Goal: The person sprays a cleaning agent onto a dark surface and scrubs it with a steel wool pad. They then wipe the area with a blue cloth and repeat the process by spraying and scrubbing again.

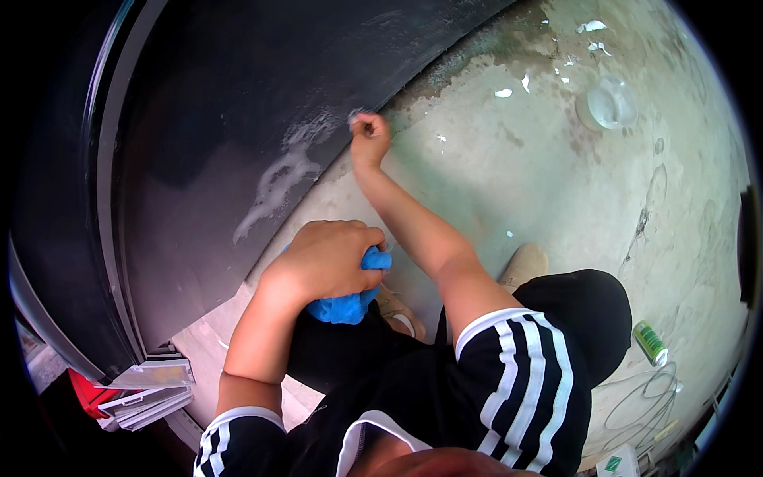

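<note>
My left hand (330, 254) grips a crumpled blue cloth (342, 307) above my bent legs. Farther forward, my right hand (369, 139) is curled at the lower edge of a large dark, glossy panel (191, 119); something whitish and small is at its fingertips, too blurred to make out. Whitish wet smears (278, 183) streak the panel just left of that hand, running diagonally down from it.
A translucent bowl (606, 105) and white scraps (592, 26) lie on the stained pale floor (675, 222). At right are a green can (650, 343) and loose wire (640, 405). Metal channels (147, 397) and a red item (83, 389) lie at lower left.
</note>
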### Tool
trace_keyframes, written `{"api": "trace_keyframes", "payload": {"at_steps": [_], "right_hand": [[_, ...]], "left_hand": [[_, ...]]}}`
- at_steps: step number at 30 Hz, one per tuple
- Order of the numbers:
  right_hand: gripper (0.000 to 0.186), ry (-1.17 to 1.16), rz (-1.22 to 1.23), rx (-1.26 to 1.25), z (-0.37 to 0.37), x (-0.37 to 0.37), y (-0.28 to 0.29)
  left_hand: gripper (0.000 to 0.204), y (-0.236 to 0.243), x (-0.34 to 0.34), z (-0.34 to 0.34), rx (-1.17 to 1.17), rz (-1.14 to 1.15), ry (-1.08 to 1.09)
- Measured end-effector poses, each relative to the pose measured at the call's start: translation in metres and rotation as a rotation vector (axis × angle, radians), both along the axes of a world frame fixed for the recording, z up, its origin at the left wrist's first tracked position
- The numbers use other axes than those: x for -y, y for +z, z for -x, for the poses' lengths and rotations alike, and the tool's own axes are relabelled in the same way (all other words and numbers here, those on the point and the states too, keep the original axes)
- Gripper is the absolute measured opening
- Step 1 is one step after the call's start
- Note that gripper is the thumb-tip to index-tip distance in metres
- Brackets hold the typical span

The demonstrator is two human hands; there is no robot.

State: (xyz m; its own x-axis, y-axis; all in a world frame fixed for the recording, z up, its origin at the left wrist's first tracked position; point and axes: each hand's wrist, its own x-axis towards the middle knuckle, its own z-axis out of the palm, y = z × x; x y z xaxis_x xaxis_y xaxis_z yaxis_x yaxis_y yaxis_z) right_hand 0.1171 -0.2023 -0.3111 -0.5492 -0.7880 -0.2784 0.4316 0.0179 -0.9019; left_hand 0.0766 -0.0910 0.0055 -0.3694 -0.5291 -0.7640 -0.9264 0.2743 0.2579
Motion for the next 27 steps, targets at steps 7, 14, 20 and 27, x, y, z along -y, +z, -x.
{"api": "trace_keyframes", "payload": {"at_steps": [7, 14, 20, 27], "right_hand": [[0.013, -0.205, 0.088, -0.138, 0.136, 0.118, 0.009], [0.014, -0.155, 0.277, -0.155, 0.048, 0.037, 0.041], [0.015, -0.231, 0.205, -0.137, 0.125, 0.112, 0.027], [0.013, -0.243, 0.206, -0.092, 0.101, 0.093, 0.022]], "left_hand": [[0.032, 0.010, -0.010, -0.010, 0.007, 0.045, 0.075], [0.041, -0.002, -0.001, -0.005, 0.011, -0.011, -0.002], [0.033, 0.006, -0.006, -0.012, -0.001, 0.022, 0.056], [0.033, 0.002, -0.004, -0.009, -0.024, 0.011, 0.046]]}}
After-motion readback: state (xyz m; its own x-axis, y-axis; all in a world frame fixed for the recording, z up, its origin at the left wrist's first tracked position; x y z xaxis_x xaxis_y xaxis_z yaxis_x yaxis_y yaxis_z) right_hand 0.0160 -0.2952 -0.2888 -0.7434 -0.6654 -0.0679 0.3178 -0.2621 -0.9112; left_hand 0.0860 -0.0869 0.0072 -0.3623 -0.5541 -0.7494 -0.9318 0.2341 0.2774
